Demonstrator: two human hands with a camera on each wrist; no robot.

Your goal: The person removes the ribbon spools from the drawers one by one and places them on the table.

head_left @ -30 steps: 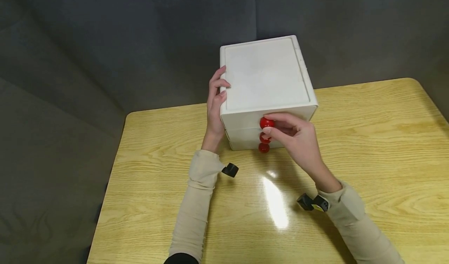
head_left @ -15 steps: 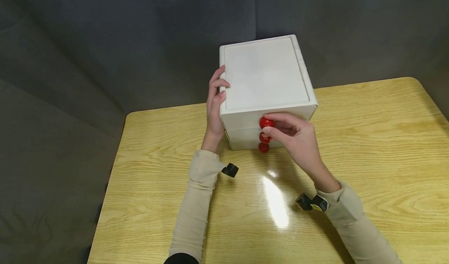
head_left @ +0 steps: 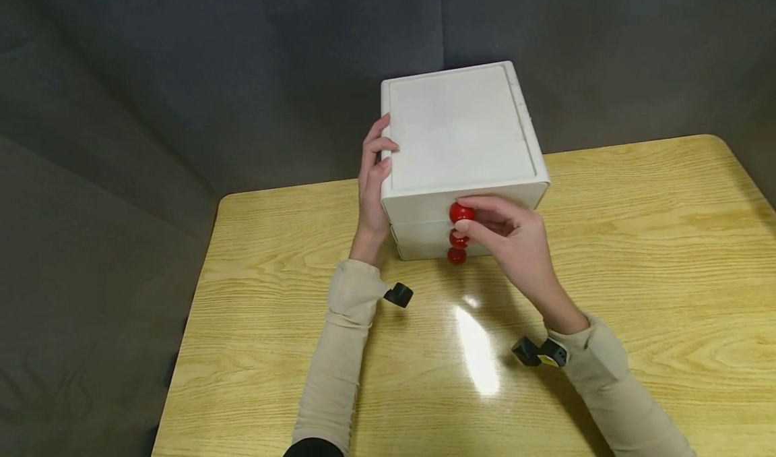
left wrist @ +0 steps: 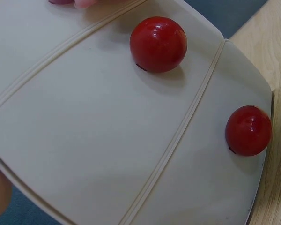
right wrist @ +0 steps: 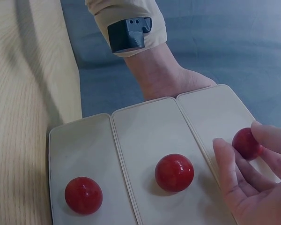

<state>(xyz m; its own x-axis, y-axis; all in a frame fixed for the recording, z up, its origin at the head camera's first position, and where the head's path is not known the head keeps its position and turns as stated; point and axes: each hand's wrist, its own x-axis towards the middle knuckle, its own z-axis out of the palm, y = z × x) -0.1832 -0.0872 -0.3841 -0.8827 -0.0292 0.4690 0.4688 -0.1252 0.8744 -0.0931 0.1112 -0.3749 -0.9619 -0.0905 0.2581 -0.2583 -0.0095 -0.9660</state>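
The white, box-shaped drawer cabinet (head_left: 461,130) stands on the yellow wood-grain desk (head_left: 261,295), near its rear edge. Three drawer fronts are stacked on its near face, divided by narrow seams; each carries one glossy red ball-shaped knob.

Right hand (head_left: 515,241): the grip is closed to the knob's width, thumb and forefinger pinching the top knob (head_left: 461,212). The middle knob (right wrist: 174,173) and the bottom knob (right wrist: 83,195) sit below it in line.

Left hand (head_left: 372,187): the grip holds the cabinet's left side, fingers bent over the upper edge; its thumb position cannot be told.

Both forearms wear beige sleeves (head_left: 336,356). A dark curtain (head_left: 291,73) hangs behind the desk.
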